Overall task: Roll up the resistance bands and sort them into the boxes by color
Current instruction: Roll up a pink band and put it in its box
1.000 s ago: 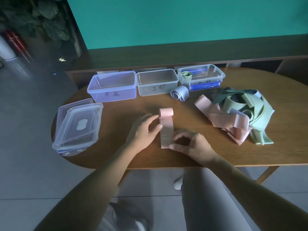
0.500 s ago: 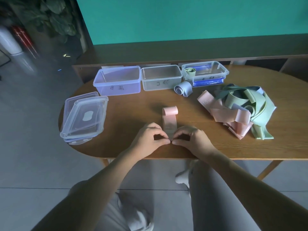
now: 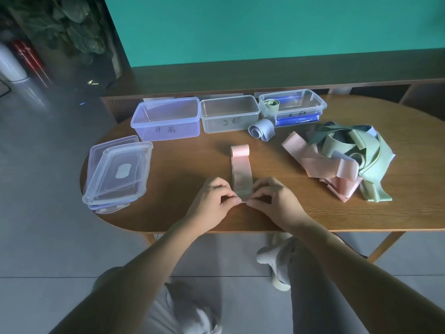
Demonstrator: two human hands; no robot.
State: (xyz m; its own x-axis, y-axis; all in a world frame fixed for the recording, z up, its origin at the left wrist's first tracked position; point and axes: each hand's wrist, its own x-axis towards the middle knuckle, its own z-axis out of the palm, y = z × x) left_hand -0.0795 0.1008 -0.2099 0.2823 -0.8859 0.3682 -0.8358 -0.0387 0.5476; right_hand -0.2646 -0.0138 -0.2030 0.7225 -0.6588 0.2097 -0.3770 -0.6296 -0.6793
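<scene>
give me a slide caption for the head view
Both hands, left hand and right hand, pinch the near end of a flat pink band on the wooden table to start rolling.

Oval wooden table (image 3: 183, 169) with three boxes (image 3: 230, 114), stacked lids (image 3: 118, 169), pink band (image 3: 240, 169), tangled bands (image 3: 342, 157).

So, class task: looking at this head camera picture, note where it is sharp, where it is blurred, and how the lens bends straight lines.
Head view: dim, bluish light; the pink band and both hands, left hand and right hand, are fairly sharp; the far left floor and the plant are smeared; the wide lens bows the table edge and the shelf behind it.
</scene>
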